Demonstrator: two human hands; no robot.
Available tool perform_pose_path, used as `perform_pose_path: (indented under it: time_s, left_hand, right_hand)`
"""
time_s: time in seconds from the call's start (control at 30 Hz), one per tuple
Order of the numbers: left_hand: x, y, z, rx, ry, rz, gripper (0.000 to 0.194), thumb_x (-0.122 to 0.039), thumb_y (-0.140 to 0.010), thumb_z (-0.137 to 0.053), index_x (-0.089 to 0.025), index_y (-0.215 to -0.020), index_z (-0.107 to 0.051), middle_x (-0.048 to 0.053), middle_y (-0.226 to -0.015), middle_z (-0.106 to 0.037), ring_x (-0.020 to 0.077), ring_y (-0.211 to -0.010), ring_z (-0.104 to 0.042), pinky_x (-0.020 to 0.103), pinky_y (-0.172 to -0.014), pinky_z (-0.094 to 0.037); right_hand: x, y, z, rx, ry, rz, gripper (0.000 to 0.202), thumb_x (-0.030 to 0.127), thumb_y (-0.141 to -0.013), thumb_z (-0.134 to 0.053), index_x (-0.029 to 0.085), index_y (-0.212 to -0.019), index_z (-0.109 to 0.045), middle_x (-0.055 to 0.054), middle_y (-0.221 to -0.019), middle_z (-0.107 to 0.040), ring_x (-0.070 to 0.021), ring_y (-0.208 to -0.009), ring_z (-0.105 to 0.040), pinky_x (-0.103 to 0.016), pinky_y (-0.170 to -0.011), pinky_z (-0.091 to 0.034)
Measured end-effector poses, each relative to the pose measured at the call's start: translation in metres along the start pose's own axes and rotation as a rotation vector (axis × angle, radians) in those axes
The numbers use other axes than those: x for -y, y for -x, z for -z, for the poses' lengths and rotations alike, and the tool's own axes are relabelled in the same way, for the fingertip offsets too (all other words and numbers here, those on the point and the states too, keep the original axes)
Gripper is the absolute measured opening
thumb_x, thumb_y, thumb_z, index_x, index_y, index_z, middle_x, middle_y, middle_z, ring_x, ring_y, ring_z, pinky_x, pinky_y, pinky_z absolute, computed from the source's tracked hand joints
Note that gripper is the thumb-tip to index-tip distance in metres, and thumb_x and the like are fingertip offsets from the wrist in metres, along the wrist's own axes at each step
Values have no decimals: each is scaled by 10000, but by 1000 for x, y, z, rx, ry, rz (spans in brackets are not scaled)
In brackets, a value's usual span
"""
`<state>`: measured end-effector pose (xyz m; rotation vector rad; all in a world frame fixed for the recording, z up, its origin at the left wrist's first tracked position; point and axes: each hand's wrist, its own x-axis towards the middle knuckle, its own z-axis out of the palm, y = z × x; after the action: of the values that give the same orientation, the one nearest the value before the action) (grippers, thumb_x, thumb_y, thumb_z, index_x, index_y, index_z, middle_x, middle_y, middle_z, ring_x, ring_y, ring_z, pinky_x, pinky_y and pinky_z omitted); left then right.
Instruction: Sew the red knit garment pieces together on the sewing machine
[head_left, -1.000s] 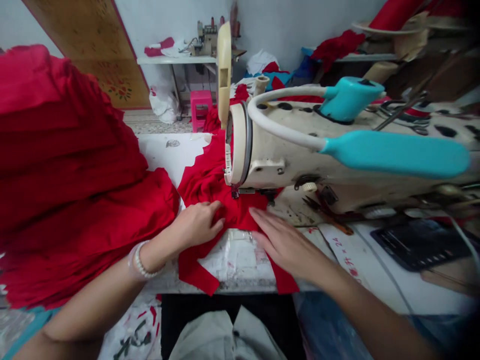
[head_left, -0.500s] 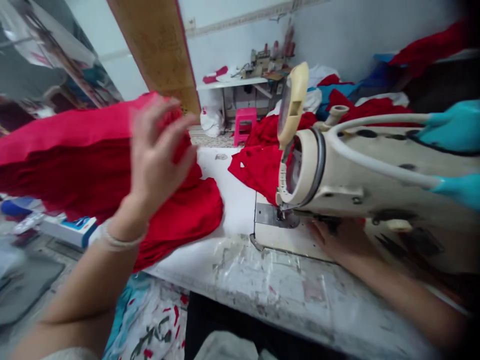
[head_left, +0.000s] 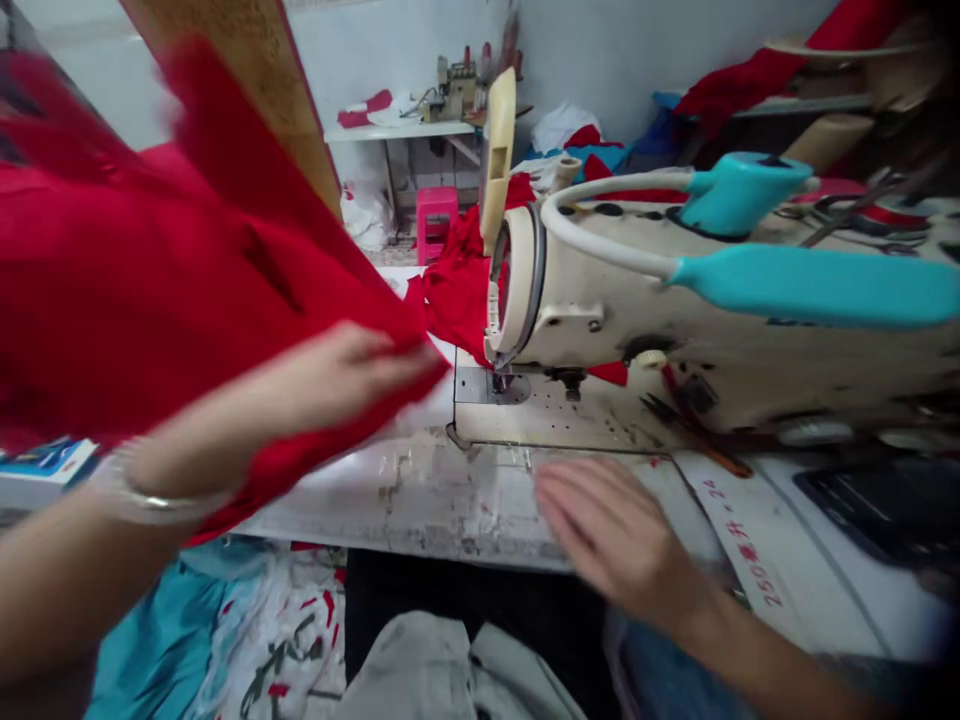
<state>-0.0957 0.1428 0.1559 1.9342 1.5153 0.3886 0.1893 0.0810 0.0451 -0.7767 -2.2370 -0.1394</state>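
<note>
My left hand, smeared by motion, has its fingers closed at the tip of a red fabric piece. That piece is raised at an angle in front of the stacked red fabric on the left. Palm down, my right hand is over the front of the worktable, fingers stretched out and nothing visible in them. The sewing machine stands just beyond it, its needle area bare of cloth. More red fabric lies behind the machine head.
Orange-handled scissors lie under the machine arm, with a dark phone-like object to their right. A turquoise lamp is fixed on the machine. Cloth scraps hang below the table edge. Behind are a pink stool and another machine.
My left hand has gone from open above the red stack to the tip of a raised fabric piece. My right hand has come out from under the machine arm toward me. The view has swung right.
</note>
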Motion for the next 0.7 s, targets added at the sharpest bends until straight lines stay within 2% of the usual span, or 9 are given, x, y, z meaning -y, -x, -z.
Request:
perform_pose_path:
  time_s: [0.1, 0.13, 0.2, 0.3, 0.37, 0.43, 0.53, 0.6, 0.7]
  left_hand:
    - [10, -16, -73, 514, 133, -273, 452, -513, -1010, -452, -154, -971, -723, 47, -891, -733, 171, -791, -671, 297, -762, -551]
    - [19, -25, -88, 483, 121, -318, 378, -433, -1020, -458, -157, -1051, -714, 67, -996, -737, 182, -886, -684, 309, -851, -550]
    - [41, -47, -101, 242, 15, -292, 307, -308, -1016, -461, -144, -1138, -690, 117, -1141, -709, 221, -1059, -668, 359, -992, -516]
    - [71, -75, -94, -179, -190, -153, 303, -175, -966, -497, -103, -1222, -641, 182, -1286, -628, 286, -1249, -584, 463, -1111, -441]
    - [78, -85, -89, -323, -224, -158, 328, -173, -957, -531, -87, -1261, -614, 197, -1328, -592, 284, -1266, -572, 460, -1115, -443]
    - [77, -88, -91, -341, -198, -268, 307, -233, -976, -553, -105, -1246, -629, 178, -1300, -601, 243, -1197, -611, 395, -1065, -492]
    - [68, -88, -100, -198, -259, -429, 280, -255, -938, -645, -146, -1194, -667, 153, -1261, -620, 228, -1122, -639, 368, -1014, -520]
    - [63, -82, -95, -120, -352, -382, 214, -206, -915, -658, -129, -1111, -697, 162, -1201, -649, 250, -1079, -657, 396, -988, -529]
    - [53, -56, -67, -107, -271, -238, 211, -259, -973, -558, -133, -947, -725, 137, -986, -707, 242, -901, -690, 387, -864, -561]
  right_hand:
    - [30, 0, -13, 18, -46, 102, 205, 112, -920, -593, 96, -1108, -676, -114, -1044, -755, -229, -1014, -688, -368, -935, -557]
    - [33, 4, -20, 58, -42, 99, 207, 147, -945, -570, 90, -1112, -678, -121, -1069, -751, -239, -1036, -682, -376, -935, -557]
    - [35, 14, -32, 160, -36, 53, 218, 208, -984, -523, 99, -1073, -689, -134, -1105, -741, -261, -1052, -672, -403, -916, -556]
    - [31, 26, -38, 274, -136, -24, 241, 284, -1002, -508, 147, -926, -691, -116, -1080, -741, -258, -995, -665, -417, -868, -544]
    - [28, 26, -36, 281, -236, -82, 250, 291, -1007, -508, 161, -880, -679, -96, -1033, -739, -230, -943, -659, -399, -842, -539]
    - [24, 21, -36, 248, -276, -132, 233, 254, -1004, -513, 164, -859, -670, -87, -983, -726, -213, -930, -651, -382, -836, -537]
    - [19, 14, -47, 186, -264, -184, 178, 212, -984, -537, 178, -858, -658, -95, -960, -692, -223, -968, -645, -390, -855, -549]
    - [15, 14, -59, 115, -201, -267, 131, 214, -974, -549, 178, -1029, -662, -129, -1049, -670, -252, -1037, -639, -425, -900, -562]
    - [8, 20, -74, 32, -13, -405, 540, 293, -955, -592, 130, -1449, -448, -224, -1313, -575, -350, -1230, -560, -550, -993, -535]
